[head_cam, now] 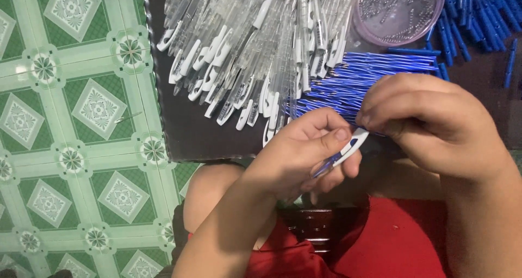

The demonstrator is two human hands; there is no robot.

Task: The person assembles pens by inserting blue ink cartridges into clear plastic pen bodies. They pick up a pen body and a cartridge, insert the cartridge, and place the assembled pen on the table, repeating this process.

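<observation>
Pen (348,147) — clear barrel with a white clip, blue refill showing inside; held low at centre, over the near edge of the board (190,131), tilted with the clip end up and to the right. It sits between the two hands, touched by both.

Left hand (304,153) — closed on the pen, thumb pressed along the barrel just below the clip, fingers curled beneath.

Right hand (429,126) — fingers bent down and bunched at the pen's clip end, just right of the left thumb; whether the tips pinch the pen or only touch it cannot be told (the knuckles hide them).

Refills (348,82) — a sheaf of thin blue ones, lying flat on the board directly behind both hands, partly covered by the right hand.

Barrels (250,44) — a large heap, clear with white clips, at the far left and centre of the board, well beyond the left hand.

Bowl (399,11) — round, pinkish and clear, holding small silvery bits; far right of the heap.

Caps (478,28) — loose blue pieces, top right corner.

Floor (70,131) — green patterned tiles, left of the board
</observation>
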